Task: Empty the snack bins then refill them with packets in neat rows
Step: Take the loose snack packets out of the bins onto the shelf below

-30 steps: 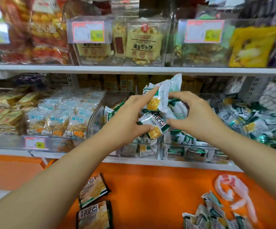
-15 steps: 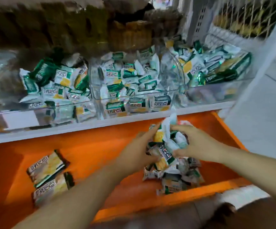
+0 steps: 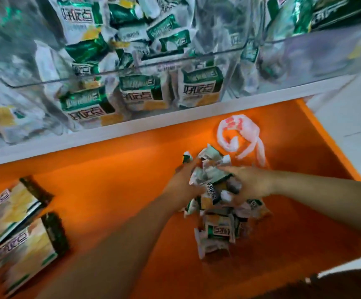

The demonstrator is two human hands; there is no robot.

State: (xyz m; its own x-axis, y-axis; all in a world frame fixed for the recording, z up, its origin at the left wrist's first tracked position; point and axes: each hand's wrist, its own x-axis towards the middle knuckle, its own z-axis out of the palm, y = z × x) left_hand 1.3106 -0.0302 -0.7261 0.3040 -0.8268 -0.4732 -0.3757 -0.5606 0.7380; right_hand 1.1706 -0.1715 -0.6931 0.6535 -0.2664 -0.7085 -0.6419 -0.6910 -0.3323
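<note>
Shelf: The orange shelf (image 3: 110,190) beneath the pile appears to serve as a staging ground while the bins are cleared.
Bins: Up behind the pile, clear bins (image 3: 119,70) hold green-and-white packets (image 3: 199,87) in a jumble. By that showing, emptying is far from finished and no neat rows have begun.
Packs: Two larger packs (image 3: 13,208) lie flat and side by side, well left of the pile. They are likely kept apart as a different product.
Pile: A loose pile (image 3: 217,234) of small packets sits on the shelf, heaped rather than spread, probably so it can be scooped back up later.
Bag: A crumpled white-and-red bag (image 3: 237,134) lies just behind the pile, toward its right.
Right hand: The right hand (image 3: 250,184) comes in over the pile from the right, with its fingers curled round a handful of packets.
Left hand: The left hand (image 3: 183,184) lies against the handful's left side, above the pile's left edge. Motion blur hides whether its fingers wrap the packets or merely press them.
Handful: The handful (image 3: 209,180) is sandwiched between both hands directly over the pile. Packet ends stick out above the fingers, and whether its lowest packets touch the heap cannot be told. A two-handed clasp suits slippery wrappers, and a drop from here should land on the pile.
</note>
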